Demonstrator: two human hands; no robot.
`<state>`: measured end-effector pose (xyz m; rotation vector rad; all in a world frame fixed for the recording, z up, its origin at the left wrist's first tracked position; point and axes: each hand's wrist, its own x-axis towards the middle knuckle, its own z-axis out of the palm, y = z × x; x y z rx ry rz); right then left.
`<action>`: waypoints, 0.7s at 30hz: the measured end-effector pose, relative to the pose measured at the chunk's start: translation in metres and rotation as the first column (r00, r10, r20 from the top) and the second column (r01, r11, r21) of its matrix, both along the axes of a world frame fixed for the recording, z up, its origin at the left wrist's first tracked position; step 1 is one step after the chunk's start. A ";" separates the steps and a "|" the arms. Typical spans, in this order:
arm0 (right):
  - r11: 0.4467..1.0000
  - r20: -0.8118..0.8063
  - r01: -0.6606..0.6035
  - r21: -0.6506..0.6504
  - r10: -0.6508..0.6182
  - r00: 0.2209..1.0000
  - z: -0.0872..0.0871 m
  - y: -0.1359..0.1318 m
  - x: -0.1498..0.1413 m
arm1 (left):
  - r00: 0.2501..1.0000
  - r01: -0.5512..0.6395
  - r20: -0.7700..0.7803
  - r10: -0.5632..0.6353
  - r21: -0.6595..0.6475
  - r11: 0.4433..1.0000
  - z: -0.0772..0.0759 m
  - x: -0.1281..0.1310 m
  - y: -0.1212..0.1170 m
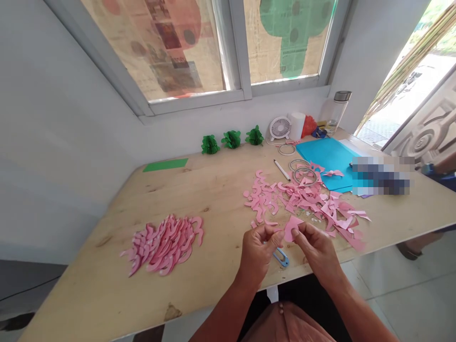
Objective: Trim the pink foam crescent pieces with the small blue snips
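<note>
A small pink paper piece [291, 227] with a rounded lower end is held up over the table's front edge. My right hand [318, 244] pinches it between thumb and bent fingers. My left hand [259, 249] is closed at the paper's left side, thumb against forefinger, with a bit of pink showing at the fingertips. Below the hands lies a light-blue craft knife [282, 258], partly covered by my left hand. Just beyond are loose pink paper scraps [309, 202] and small curved cutouts [261, 194]. A heap of curved pink strips [171, 244] lies to the left.
Three green paper ornaments [232, 139] stand along the wall, with a green strip [166, 165] nearby. A white fan [280, 128], a glass bottle [337, 114], blue sheets [329, 159], tape rings [305, 175] and a pen [282, 170] occupy the right. A person's arm [443, 164] shows at far right.
</note>
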<state>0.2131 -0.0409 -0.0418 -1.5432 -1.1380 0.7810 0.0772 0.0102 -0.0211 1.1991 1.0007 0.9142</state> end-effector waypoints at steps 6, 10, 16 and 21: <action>1.000 -0.033 -0.012 0.003 0.012 0.999 0.001 -0.001 -0.001 | 1.000 -0.013 0.002 0.013 0.025 1.000 -0.002 0.000 0.001; 1.000 -0.055 -0.024 -0.008 0.024 0.998 -0.002 -0.001 -0.002 | 1.000 -0.010 0.011 0.009 0.007 1.000 -0.005 0.000 0.000; 0.999 -0.118 -0.012 -0.029 0.008 0.993 0.004 -0.002 -0.003 | 0.998 -0.014 0.054 0.017 -0.061 0.998 -0.008 0.001 0.000; 0.998 -0.324 0.012 -0.054 -0.029 0.946 0.011 -0.002 -0.001 | 0.998 -0.003 0.069 0.009 -0.094 0.996 -0.006 0.001 0.000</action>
